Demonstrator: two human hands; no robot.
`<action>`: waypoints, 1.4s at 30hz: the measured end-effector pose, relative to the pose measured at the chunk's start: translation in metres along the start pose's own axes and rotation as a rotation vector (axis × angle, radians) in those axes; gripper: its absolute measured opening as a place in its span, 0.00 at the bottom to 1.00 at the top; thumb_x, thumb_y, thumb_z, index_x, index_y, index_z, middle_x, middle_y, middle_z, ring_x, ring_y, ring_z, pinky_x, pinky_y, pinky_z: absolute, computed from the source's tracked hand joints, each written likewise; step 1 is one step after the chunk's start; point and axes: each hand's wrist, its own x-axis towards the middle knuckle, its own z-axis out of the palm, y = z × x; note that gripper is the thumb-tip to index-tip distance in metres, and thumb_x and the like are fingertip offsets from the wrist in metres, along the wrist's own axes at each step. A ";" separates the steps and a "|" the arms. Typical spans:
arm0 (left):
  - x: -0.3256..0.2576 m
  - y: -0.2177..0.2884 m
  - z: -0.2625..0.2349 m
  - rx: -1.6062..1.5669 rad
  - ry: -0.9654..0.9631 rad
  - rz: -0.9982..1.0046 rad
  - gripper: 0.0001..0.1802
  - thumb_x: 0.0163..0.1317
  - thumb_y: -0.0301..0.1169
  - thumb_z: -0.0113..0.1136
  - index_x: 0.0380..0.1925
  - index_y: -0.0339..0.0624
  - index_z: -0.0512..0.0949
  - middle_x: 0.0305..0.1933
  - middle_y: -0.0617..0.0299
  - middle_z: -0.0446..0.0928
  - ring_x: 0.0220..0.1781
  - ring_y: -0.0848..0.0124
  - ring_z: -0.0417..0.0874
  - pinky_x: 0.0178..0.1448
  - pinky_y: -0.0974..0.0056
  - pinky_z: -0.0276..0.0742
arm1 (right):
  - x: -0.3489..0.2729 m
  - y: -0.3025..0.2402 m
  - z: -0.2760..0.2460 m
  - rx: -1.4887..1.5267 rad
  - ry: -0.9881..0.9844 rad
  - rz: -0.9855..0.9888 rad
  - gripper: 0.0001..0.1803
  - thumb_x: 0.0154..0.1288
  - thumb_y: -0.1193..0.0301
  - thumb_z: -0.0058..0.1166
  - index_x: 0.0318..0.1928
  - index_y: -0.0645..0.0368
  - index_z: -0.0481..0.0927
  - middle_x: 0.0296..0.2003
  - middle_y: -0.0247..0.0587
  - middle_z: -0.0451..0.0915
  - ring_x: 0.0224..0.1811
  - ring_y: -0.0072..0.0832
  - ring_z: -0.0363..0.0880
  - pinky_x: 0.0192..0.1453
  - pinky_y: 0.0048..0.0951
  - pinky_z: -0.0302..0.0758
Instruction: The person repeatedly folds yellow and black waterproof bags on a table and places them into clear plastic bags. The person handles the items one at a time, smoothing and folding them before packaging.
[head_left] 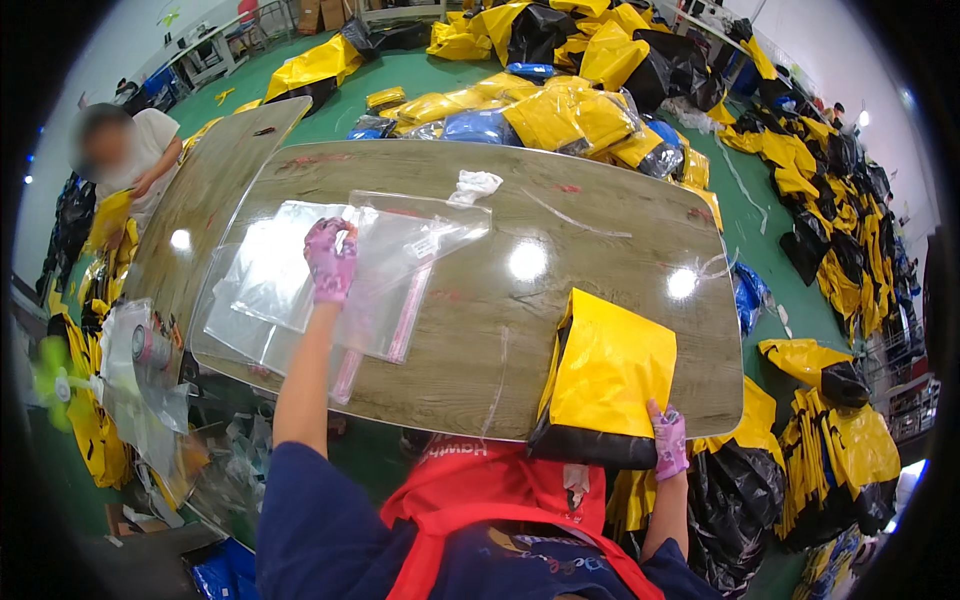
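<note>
The yellow bag (615, 365) partly hides the right hand (671, 443); a co-worker's head (103, 142) is blurred.

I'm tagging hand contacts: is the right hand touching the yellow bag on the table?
Touching: the head view shows the right hand gripping the lower right edge of the yellow bag.

Scrunched-up white wad (476, 187) on the bench (480, 320), green fan (62, 384) off left, someone in a white top (154, 140) further back, and honestly just yellow-and-black heaps (568, 114) all over the green floor (385, 76) lol.
</note>
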 end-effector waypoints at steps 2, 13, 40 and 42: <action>-0.029 0.069 -0.020 -0.669 -0.148 -0.044 0.10 0.52 0.34 0.64 0.34 0.42 0.81 0.46 0.57 0.80 0.51 0.62 0.79 0.58 0.61 0.73 | -0.004 -0.008 0.000 -0.043 0.016 0.004 0.24 0.65 0.60 0.59 0.51 0.70 0.78 0.45 0.39 0.82 0.44 0.24 0.78 0.51 0.25 0.72; -0.088 0.154 -0.049 0.129 -0.790 -0.046 0.29 0.58 0.49 0.61 0.53 0.43 0.76 0.61 0.48 0.71 0.67 0.54 0.67 0.67 0.52 0.61 | -0.001 -0.005 0.004 -0.026 0.023 -0.023 0.25 0.67 0.56 0.55 0.46 0.70 0.79 0.39 0.44 0.84 0.40 0.25 0.79 0.46 0.27 0.73; -0.064 0.318 -0.009 -0.904 -1.166 0.037 0.33 0.67 0.30 0.53 0.71 0.47 0.54 0.60 0.53 0.71 0.50 0.70 0.79 0.52 0.69 0.76 | -0.035 0.045 -0.059 1.021 0.068 0.048 0.27 0.68 0.57 0.53 0.58 0.65 0.73 0.50 0.44 0.80 0.47 0.31 0.82 0.52 0.31 0.78; -0.085 0.344 0.018 -1.309 -1.348 -0.131 0.39 0.68 0.35 0.53 0.73 0.47 0.44 0.68 0.51 0.61 0.63 0.63 0.72 0.66 0.63 0.69 | -0.053 0.064 -0.081 0.893 0.133 -0.156 0.26 0.69 0.57 0.52 0.59 0.64 0.71 0.53 0.46 0.78 0.51 0.35 0.81 0.56 0.36 0.77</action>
